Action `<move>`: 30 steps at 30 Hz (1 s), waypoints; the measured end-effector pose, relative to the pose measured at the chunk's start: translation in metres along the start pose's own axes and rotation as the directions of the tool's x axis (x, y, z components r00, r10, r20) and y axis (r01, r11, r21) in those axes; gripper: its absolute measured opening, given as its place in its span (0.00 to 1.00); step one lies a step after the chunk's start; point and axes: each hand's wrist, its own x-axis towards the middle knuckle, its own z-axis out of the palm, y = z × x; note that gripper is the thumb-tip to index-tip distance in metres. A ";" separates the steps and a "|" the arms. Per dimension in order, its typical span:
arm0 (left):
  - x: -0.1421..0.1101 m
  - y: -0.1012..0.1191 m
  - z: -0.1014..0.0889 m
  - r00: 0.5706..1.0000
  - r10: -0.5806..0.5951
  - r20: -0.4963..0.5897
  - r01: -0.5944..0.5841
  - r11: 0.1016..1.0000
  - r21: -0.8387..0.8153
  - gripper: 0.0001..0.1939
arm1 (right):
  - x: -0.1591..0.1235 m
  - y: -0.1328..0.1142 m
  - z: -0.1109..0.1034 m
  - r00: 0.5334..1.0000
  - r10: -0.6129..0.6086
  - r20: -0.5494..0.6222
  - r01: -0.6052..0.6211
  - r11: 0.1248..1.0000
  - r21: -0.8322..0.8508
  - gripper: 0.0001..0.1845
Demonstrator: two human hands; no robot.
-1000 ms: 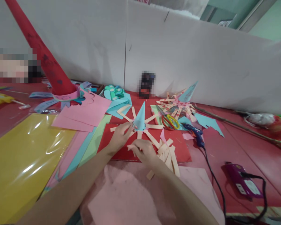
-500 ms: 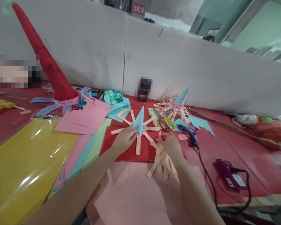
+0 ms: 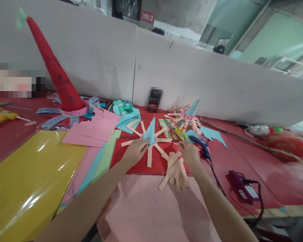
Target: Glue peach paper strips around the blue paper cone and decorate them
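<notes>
My left hand [image 3: 136,151] pinches the base of a light-blue paper cone [image 3: 148,133], which has cream paper strips [image 3: 149,158] spreading out around it like rays. It stands on a red board [image 3: 136,165]. To the right, my right hand [image 3: 190,154] is closed, fingers bent together; whatever they hold is hidden. Just beyond those fingertips lie scissors [image 3: 181,133] with red and yellow handles. A dark-blue hot glue gun [image 3: 204,148] lies right beside this hand. Below and left of it is a pile of loose cream strips [image 3: 176,174].
At left stands a tall red paper cone hat [image 3: 58,75], near pink sheets [image 3: 91,131] and a yellow plastic-wrapped pack [image 3: 35,178]. A finished-looking blue cone with patterned strips [image 3: 189,116] is behind. A purple power socket [image 3: 243,188] and a stick [image 3: 232,129] lie at right.
My right hand has moved from beside the cone rightward, past the strip pile, toward the scissors and glue gun. The left hand stays at the cone's base. The view has tilted up.
</notes>
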 end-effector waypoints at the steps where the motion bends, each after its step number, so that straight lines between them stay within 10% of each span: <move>1: 0.000 0.000 0.000 1.000 -0.007 -0.004 0.007 1.000 0.000 0.12 | 0.002 0.012 -0.003 0.998 0.033 -0.045 -0.033 0.999 -0.005 0.14; 9: 0.000 0.002 -0.001 1.000 -0.029 0.000 0.029 1.000 0.013 0.11 | 0.001 0.074 -0.025 0.964 0.255 -0.079 -0.265 0.952 -0.152 0.17; 19: 0.000 0.004 -0.002 1.000 -0.008 0.020 0.008 0.999 0.032 0.10 | -0.033 0.031 0.020 0.985 -0.151 -0.077 0.156 0.986 0.060 0.20; 30: -0.001 0.000 0.000 0.999 0.028 0.021 -0.029 0.999 0.046 0.10 | -0.053 0.009 0.021 0.966 -0.235 0.106 0.225 0.970 0.094 0.30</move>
